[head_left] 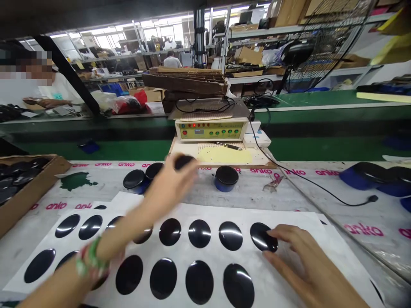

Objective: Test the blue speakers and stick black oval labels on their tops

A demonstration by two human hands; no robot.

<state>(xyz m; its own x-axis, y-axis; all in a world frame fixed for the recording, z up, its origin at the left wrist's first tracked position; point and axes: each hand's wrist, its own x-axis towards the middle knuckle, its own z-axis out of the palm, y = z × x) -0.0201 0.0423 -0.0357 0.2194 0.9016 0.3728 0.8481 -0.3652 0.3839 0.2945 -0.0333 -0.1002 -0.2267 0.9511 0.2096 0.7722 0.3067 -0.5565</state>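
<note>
My left hand [170, 182], blurred by motion, reaches over the table with its fingers around a dark round piece [184, 161]. At the right, my right hand [298, 261] has its thumb and forefinger at the edge of a glossy black disc [263, 236] at the end of the upper row. Rows of black discs [199, 282] lie on a white sheet [282, 278]; my left forearm hides some of them. Behind the sheet stands a blue round piece with a black top [226, 178], and two similar pieces [134, 181] stand left of my left hand.
A control box [211, 130] with buttons stands at the back centre, a pen [228, 146] before it. A cardboard box [35, 184] of black parts is at the left. A black cable [308, 176] crosses the right side near more blue pieces [366, 175]. A person works at far left.
</note>
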